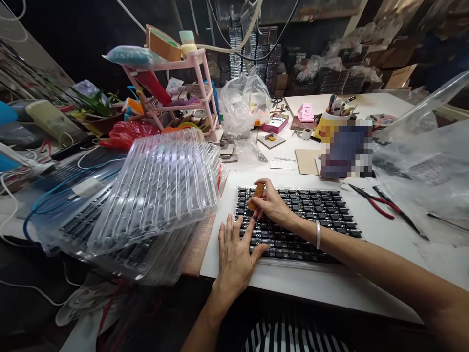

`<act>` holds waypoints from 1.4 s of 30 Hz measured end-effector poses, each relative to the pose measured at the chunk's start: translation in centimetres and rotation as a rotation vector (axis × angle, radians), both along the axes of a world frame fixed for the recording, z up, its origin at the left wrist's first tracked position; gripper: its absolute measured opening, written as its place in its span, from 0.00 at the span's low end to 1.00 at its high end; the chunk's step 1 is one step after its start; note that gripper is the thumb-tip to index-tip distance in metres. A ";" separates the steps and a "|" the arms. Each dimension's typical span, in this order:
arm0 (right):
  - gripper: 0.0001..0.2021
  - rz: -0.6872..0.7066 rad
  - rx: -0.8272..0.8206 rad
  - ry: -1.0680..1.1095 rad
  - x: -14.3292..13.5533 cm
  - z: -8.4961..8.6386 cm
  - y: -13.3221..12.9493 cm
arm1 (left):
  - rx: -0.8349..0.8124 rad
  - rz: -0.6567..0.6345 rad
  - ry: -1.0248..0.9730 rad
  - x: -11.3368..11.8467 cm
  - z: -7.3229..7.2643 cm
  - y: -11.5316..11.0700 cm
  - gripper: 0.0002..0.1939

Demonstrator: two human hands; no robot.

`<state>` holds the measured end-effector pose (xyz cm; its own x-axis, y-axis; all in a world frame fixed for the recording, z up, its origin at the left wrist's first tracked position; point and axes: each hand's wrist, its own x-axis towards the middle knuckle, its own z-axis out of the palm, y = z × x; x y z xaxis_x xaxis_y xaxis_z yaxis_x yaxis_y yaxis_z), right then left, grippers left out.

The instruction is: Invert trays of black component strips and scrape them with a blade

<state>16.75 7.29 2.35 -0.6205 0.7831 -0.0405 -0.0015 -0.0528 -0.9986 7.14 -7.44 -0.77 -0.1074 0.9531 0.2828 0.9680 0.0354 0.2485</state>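
On a white worktable (388,242), directly before the seated worker, close-set rows of small black components with silvery pins (311,210) fill a clear, shallow plastic tray (293,263). Over the tray's left end, the worker's right hand (273,203), a pale bangle (318,234) at its wrist, grasps a flat, orange-brown rectangular block (258,190) between thumb and fingers. The block tilts above the upper left rows; whether its lower end touches them is hidden by the fingers. The left hand (234,256) grips nothing: it lies palm down, fingers spread, across the tray's near left corner, its index fingertip just beside the right hand's.

Trouble could start at that corner. A slip of the block, or uneven pressure from it, might knock components out of line or bend their pins; a shove from the left hand could slide the whole tray. The bangle, hanging over the rows, might snag if the forearm drops.

Farther left, a tilted pile of clear, ribbed plastic trays (164,181) looks likely to slide if an elbow nudges it. To the right lie red-handled pliers (370,199), near a large translucent plastic bag (432,171).
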 end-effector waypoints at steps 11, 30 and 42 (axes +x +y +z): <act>0.20 -0.016 0.077 -0.071 0.0 -0.1 0.0 | 0.022 -0.006 0.047 0.0 0.1 0.0 0.31; 0.22 -0.065 0.252 -0.177 -0.5 0.3 0.4 | 0.016 -0.031 0.044 0.1 0.2 0.0 0.29; 0.21 -0.005 0.121 -0.184 -0.8 0.2 0.6 | -0.011 -0.013 0.016 0.3 0.7 0.0 0.28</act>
<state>15.97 7.85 2.52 -0.6076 0.7921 -0.0583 0.1817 0.0671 -0.9811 7.40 -7.43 -0.12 -0.0903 0.9576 0.2735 0.9722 0.0251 0.2330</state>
